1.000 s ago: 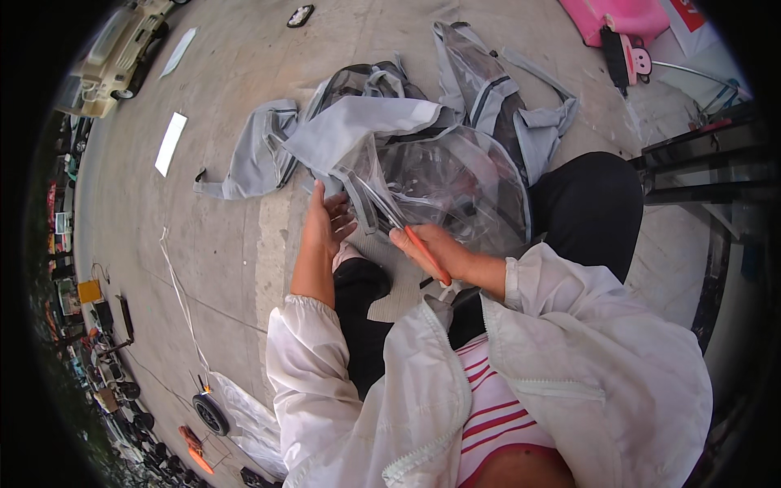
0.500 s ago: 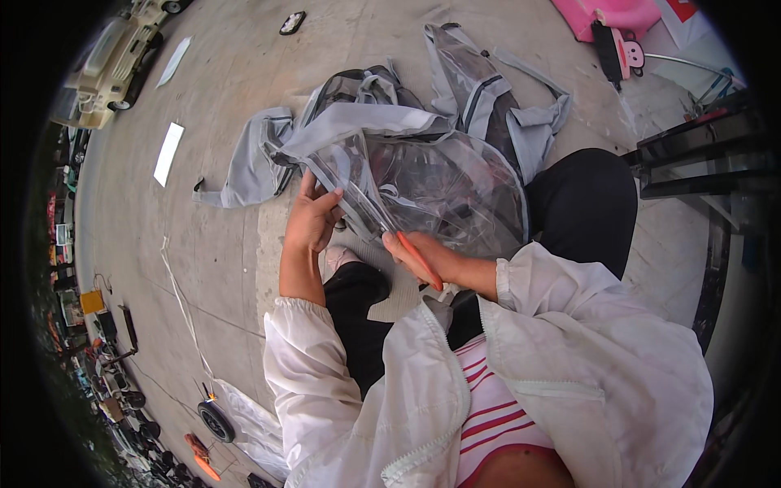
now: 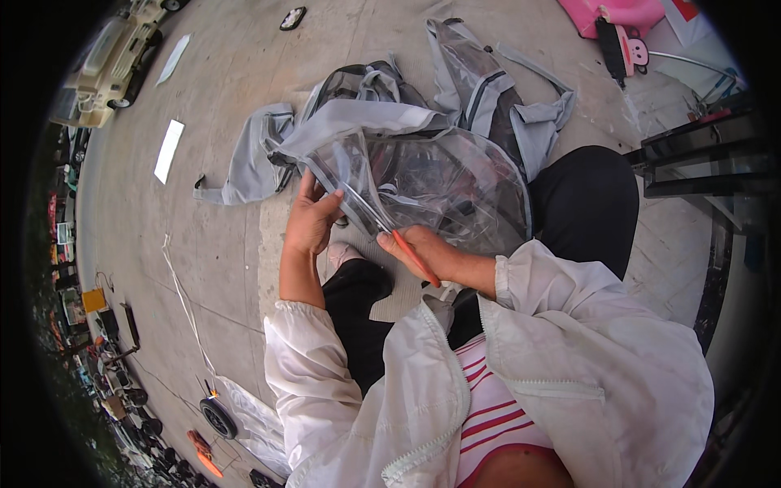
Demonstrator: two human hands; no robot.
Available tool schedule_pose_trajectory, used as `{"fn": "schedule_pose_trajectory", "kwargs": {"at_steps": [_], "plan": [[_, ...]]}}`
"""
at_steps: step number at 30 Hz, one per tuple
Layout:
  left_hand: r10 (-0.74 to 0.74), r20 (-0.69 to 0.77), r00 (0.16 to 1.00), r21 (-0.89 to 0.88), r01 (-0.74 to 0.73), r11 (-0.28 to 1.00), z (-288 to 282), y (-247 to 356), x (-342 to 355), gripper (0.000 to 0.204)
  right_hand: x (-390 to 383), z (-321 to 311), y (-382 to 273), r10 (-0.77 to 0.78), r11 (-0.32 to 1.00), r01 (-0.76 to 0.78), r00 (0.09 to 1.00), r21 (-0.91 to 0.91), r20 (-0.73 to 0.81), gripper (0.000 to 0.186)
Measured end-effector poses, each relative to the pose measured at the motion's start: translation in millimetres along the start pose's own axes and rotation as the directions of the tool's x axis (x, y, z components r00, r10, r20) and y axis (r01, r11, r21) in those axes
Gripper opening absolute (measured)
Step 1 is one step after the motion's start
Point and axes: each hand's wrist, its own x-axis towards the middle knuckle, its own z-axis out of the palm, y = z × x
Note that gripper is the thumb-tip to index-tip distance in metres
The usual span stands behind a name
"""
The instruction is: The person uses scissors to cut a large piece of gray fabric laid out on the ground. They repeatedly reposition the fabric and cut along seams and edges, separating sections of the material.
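Observation:
Across my lap and the ground in front of me spreads a clear plastic cover (image 3: 455, 175) with grey fabric edging. My left hand (image 3: 312, 218) pinches its grey-trimmed edge between thumb and fingers. Orange-handled scissors (image 3: 416, 259) are gripped in my right hand (image 3: 423, 250). Their blades reach up and left along that edge toward my left thumb. How far the blades stand apart I cannot tell. More grey fabric parts of the cover lie crumpled to the left and beyond.
A black metal frame (image 3: 691, 167) stands close on my right. Farther right are a pink object (image 3: 598, 16) and a black pouch with a pink cartoon face (image 3: 634, 54). White strips (image 3: 169, 153), a cord, a small wheel (image 3: 218, 418) and a beige vehicle (image 3: 118, 61) are on the left.
The scissors blades show more along the cover's edge now. My right hand has shifted slightly left and up; my left hand holds nearly the same place.

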Motion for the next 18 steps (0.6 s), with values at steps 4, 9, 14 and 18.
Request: {"fn": "schedule_pose_trajectory", "kwargs": {"at_steps": [4,9,14,18], "plan": [[0.002,0.016,1.000,0.022,-0.002,1.000,0,2,-2,0.064,0,1,-6,-0.005,0.999,0.005,1.000,0.048,-0.009,0.059],[-0.024,0.019,1.000,0.044,0.023,0.999,7,0,-5,0.065,4,1,-7,0.068,0.994,-0.066,0.998,0.087,-0.012,0.060],[-0.035,0.015,0.999,0.027,0.035,0.999,7,2,-10,0.066,3,-2,-15,0.054,0.997,-0.054,0.999,0.053,0.001,0.059],[-0.033,0.033,0.999,0.007,0.033,0.999,23,3,-15,0.070,9,-1,-15,-0.004,0.989,0.011,0.999,0.145,-0.050,0.062]]}}
